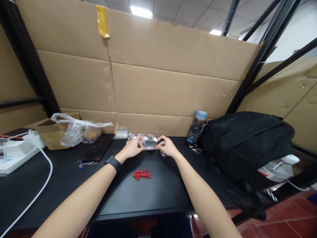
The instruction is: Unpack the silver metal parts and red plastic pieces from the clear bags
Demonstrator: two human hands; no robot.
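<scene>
Toward the back of the black table, my left hand (132, 147) and my right hand (168, 146) face each other. Between their curled fingers is a small see-through, shiny rectangular piece (150, 144), gripped at its two ends; it looks like clear plastic, but its kind is not plain. Just behind it lies crinkled clear packaging (146, 136) with bits of red. A small round shiny object (163, 153) sits under my right hand, partly hidden. Nearer to me, a bundle of red cord (142, 174) rests on the table.
At left are a white power strip (22, 150), a cardboard box (53, 134), a plastic bag (81, 129), a dark flat case (97, 148) and a keychain (85, 163). A water bottle (196, 127) and a black backpack (247, 145) stand right. Cardboard (153, 92) walls the back.
</scene>
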